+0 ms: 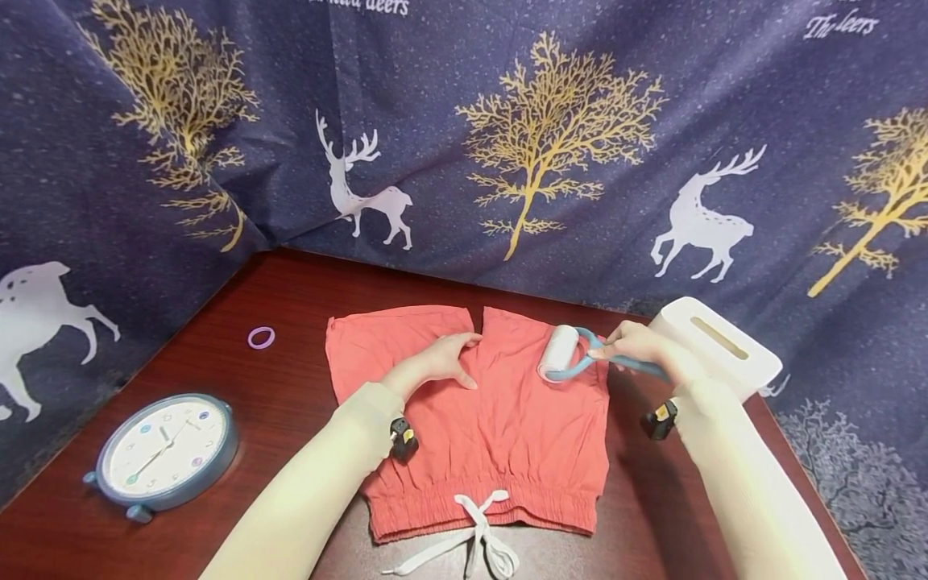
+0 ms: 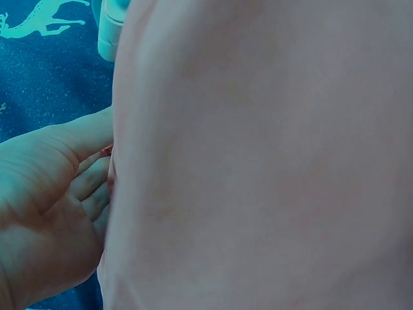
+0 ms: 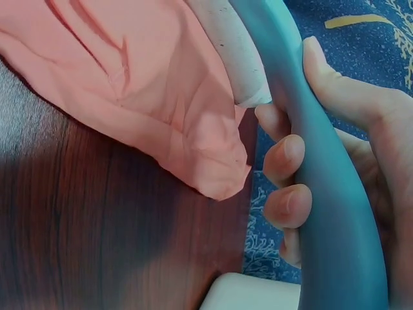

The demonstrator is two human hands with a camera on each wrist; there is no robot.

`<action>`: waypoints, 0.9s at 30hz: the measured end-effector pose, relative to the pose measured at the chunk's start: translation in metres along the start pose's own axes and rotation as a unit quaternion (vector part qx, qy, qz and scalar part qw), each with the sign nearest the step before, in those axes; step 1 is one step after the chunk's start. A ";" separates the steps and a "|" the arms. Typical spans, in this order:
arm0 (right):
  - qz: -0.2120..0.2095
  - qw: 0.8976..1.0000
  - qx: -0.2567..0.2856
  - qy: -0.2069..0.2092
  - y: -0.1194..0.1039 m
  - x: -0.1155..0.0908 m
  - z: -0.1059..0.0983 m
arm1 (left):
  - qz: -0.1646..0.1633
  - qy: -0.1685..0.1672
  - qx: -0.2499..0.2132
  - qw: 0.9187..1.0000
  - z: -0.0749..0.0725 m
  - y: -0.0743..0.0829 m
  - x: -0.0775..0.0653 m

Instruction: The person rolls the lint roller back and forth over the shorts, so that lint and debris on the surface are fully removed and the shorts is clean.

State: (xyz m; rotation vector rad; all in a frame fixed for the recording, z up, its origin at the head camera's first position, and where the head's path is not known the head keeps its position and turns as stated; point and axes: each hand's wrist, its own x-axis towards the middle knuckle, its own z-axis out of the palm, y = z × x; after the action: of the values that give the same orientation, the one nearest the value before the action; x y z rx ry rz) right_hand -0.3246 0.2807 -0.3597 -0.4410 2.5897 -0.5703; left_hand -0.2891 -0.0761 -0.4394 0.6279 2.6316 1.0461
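Salmon-red shorts [image 1: 529,443] with a gathered waistband and a white drawstring bow [image 1: 478,524] lie spread on the table. My left hand [image 1: 444,360] rests on their left part, thumb and fingers apart. In the left wrist view, a blurred pinkish surface covers much of the picture and hides the fingertips of that hand [image 2: 51,194]. My right hand [image 1: 634,342] grips the blue handle of a lint roller [image 1: 561,352], whose white roll lies against the right leg. Several fingers curl round the handle [image 3: 332,181] in the right wrist view, the thumb on its other side.
A white tissue box [image 1: 757,366] with a slot on top stands beside my right hand. On the left are a round blue clock [image 1: 163,451] and a small purple ring [image 1: 251,338]. A dark blue curtain [image 1: 435,80] with deer and trees hangs behind the reddish-brown table [image 1: 283,403].
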 end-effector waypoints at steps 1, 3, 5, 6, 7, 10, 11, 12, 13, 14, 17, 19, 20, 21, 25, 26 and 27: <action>0.002 1.000 -0.001 0.000 -0.001 0.001 0.000 | 0.000 -0.001 -0.001 1.000 0.000 0.000 0.000; 0.004 1.000 -0.002 0.002 -0.003 0.003 0.001 | 0.000 -0.002 -0.003 1.000 0.000 0.000 0.000; 0.002 1.000 0.000 0.009 -0.007 0.006 0.003 | -0.002 -0.001 -0.006 1.000 0.000 0.000 0.000; 0.004 1.000 0.001 0.014 -0.009 0.007 0.005 | -0.003 -0.001 -0.008 1.000 0.000 -0.001 0.001; 0.008 1.000 0.004 0.017 -0.011 0.010 0.006 | -0.005 -0.002 -0.010 1.000 0.000 -0.001 0.001; 0.004 0.999 0.028 0.024 -0.016 0.019 0.011 | -0.004 0.002 -0.008 1.000 0.000 -0.001 0.000; 0.001 0.999 0.040 0.022 -0.018 0.022 0.013 | -0.002 0.003 -0.007 1.000 0.000 -0.001 0.000; -0.002 0.999 0.049 0.022 -0.019 0.025 0.015 | -0.001 0.003 -0.004 1.000 0.000 -0.001 -0.001; -0.003 0.998 0.058 0.021 -0.021 0.028 0.017 | 0.001 0.003 -0.001 1.000 0.000 0.000 -0.001; -0.008 0.998 0.062 0.021 -0.022 0.031 0.019 | 0.003 0.003 0.000 1.000 0.000 0.000 -0.001; -0.001 0.997 0.074 0.026 -0.026 0.039 0.024 | 0.004 0.002 0.001 1.000 0.000 0.001 -0.001; 0.007 0.996 0.077 0.033 -0.028 0.043 0.027 | 0.003 0.002 -0.003 1.000 0.000 0.002 -0.001; 0.010 0.996 0.080 0.036 -0.029 0.045 0.028 | 0.002 0.003 -0.004 1.000 0.000 0.002 -0.001; 0.014 0.996 0.084 0.039 -0.030 0.047 0.029 | 0.002 0.002 -0.003 1.000 0.000 0.002 -0.002; 0.017 0.995 0.081 0.055 -0.035 0.052 0.033 | 0.001 0.002 -0.004 1.000 -0.001 0.002 -0.002; 0.016 0.995 0.078 0.060 -0.037 0.053 0.034 | 0.000 0.002 -0.004 1.000 -0.001 0.002 -0.002; 0.016 0.995 0.077 0.063 -0.038 0.055 0.035 | -0.001 0.001 -0.006 1.000 -0.002 0.002 -0.002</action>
State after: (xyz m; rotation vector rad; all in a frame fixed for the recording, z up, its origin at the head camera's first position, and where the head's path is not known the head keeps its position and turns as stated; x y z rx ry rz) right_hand -0.3461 0.2155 -0.3900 -0.3218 2.6414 -0.8027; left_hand -0.2870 -0.0769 -0.4365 0.6222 2.6263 1.0615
